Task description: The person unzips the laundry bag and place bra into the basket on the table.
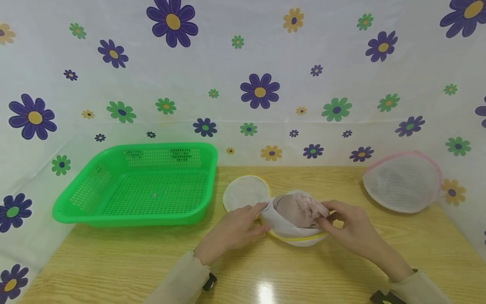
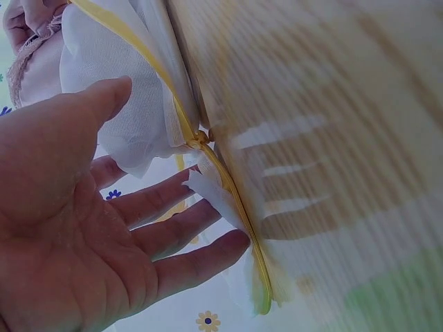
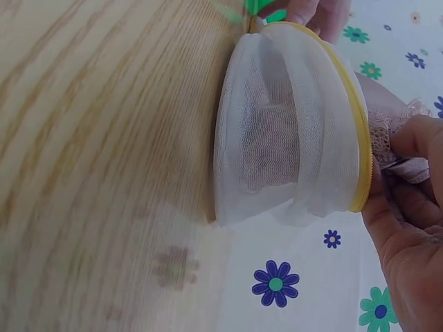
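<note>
A mauve, lace-edged bra (image 1: 294,207) lies partly inside a round white mesh laundry bag (image 1: 279,223) with a yellow zipper. The bag's round lid (image 1: 244,193) is folded back to the left on the table. With thumb and fingers my right hand (image 1: 353,228) pinches the bra's lace edge at the bag's right rim. At the other side, my left hand (image 1: 236,228) has its fingers loosely extended, fingertips at the bag's zipper edge (image 2: 232,187) by the lid. In the right wrist view, the part of the bra inside shows through the mesh (image 3: 270,138).
A green perforated plastic basket (image 1: 152,211) stands on the wooden table (image 1: 125,253) at the left. Back right, a white mesh bag with a pink rim (image 1: 404,183) leans near the flowered cloth (image 1: 303,93) hanging behind the table.
</note>
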